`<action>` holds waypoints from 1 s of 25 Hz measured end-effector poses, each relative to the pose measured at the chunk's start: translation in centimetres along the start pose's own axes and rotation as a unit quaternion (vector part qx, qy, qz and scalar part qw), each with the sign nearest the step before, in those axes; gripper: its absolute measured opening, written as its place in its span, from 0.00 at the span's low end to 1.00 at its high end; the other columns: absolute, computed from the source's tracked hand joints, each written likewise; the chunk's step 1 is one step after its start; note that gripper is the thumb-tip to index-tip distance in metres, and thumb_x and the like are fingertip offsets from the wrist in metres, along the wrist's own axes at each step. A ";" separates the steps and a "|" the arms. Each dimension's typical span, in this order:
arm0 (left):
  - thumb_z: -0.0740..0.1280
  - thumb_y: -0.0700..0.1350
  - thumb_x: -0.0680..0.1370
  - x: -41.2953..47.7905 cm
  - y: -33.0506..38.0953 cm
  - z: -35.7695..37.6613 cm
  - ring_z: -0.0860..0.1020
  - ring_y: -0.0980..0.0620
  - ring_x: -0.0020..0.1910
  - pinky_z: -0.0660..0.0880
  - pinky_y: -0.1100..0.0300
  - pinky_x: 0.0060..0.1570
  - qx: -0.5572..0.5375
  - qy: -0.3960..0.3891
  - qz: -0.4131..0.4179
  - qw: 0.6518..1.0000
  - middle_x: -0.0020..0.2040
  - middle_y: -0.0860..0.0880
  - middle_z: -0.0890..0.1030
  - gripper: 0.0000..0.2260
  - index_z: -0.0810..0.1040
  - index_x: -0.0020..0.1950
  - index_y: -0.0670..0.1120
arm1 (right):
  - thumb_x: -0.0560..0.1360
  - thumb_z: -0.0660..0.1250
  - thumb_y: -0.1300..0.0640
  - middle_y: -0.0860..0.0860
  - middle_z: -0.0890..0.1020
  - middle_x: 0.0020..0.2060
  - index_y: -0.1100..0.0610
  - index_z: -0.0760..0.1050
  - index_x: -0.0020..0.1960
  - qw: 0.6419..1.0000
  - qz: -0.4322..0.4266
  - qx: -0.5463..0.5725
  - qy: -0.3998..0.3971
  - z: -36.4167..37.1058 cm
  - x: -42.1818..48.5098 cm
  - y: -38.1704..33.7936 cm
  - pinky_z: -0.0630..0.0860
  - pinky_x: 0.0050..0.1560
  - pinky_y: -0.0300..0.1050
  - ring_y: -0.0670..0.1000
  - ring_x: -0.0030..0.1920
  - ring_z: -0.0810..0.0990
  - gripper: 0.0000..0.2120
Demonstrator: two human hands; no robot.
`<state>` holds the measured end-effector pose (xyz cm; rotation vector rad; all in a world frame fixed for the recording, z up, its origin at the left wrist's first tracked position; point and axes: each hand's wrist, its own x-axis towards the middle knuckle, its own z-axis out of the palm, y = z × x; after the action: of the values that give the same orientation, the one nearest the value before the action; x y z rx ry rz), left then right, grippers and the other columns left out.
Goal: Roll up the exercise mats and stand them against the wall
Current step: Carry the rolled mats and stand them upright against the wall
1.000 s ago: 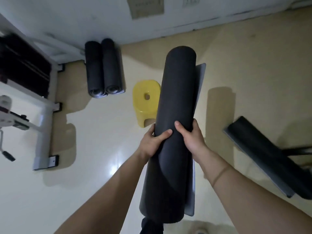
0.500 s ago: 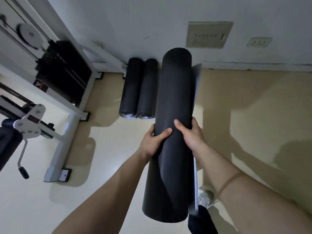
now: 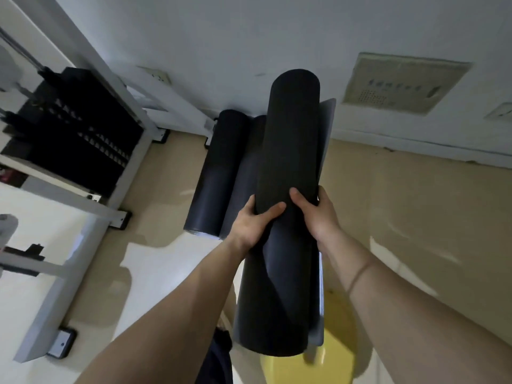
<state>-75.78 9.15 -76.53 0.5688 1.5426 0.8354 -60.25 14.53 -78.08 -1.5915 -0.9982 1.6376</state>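
A black rolled exercise mat (image 3: 288,139) is held upright in front of me, its loose grey edge showing along the right side. My left hand (image 3: 253,221) grips the roll at mid-height from the left. From the right, my right hand (image 3: 315,213) grips it at the same height. Two other rolled black mats (image 3: 219,167) stand leaning against the white wall (image 3: 221,45) just left of and behind the held roll; the second one is partly hidden by it.
A white weight machine (image 3: 83,139) with a black weight stack stands at the left, its feet on the beige floor (image 3: 415,217). A yellow stool (image 3: 332,356) sits below the held roll. Wall panel (image 3: 401,81) at upper right.
The view has moved closer to the wall and the standing mats. The held roll now overlaps the second standing mat. The yellow stool has come into view beneath the roll. Both hands keep their grip.
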 end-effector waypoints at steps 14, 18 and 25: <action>0.77 0.66 0.66 36.5 -11.9 1.7 0.76 0.50 0.67 0.72 0.51 0.70 0.108 0.018 -0.107 0.988 0.68 0.55 0.77 0.47 0.59 0.80 0.61 | 0.74 0.77 0.51 0.50 0.86 0.59 0.52 0.77 0.68 0.991 0.126 0.012 0.037 1.9 35.3 19.1 0.80 0.64 0.58 0.54 0.59 0.85 0.23; 0.69 0.64 0.76 38.9 -14.9 3.6 0.72 0.47 0.72 0.69 0.52 0.71 0.300 0.102 -0.077 0.945 0.75 0.49 0.72 0.40 0.56 0.82 0.53 | 0.78 0.73 0.57 0.49 0.85 0.58 0.54 0.76 0.69 0.992 0.126 -0.009 0.018 2.1 38.9 23.9 0.77 0.69 0.56 0.48 0.57 0.85 0.20; 0.69 0.57 0.79 41.9 -13.2 3.8 0.73 0.45 0.71 0.70 0.51 0.70 0.366 0.123 -0.016 0.922 0.75 0.49 0.73 0.32 0.61 0.81 0.55 | 0.65 0.74 0.39 0.50 0.83 0.64 0.50 0.72 0.74 0.992 0.121 -0.029 0.019 2.6 41.4 23.1 0.77 0.68 0.56 0.53 0.63 0.83 0.40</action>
<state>-76.87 33.73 -113.16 0.9983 2.0970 0.2783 -64.09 38.02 -119.13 -1.8354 -0.8689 1.7434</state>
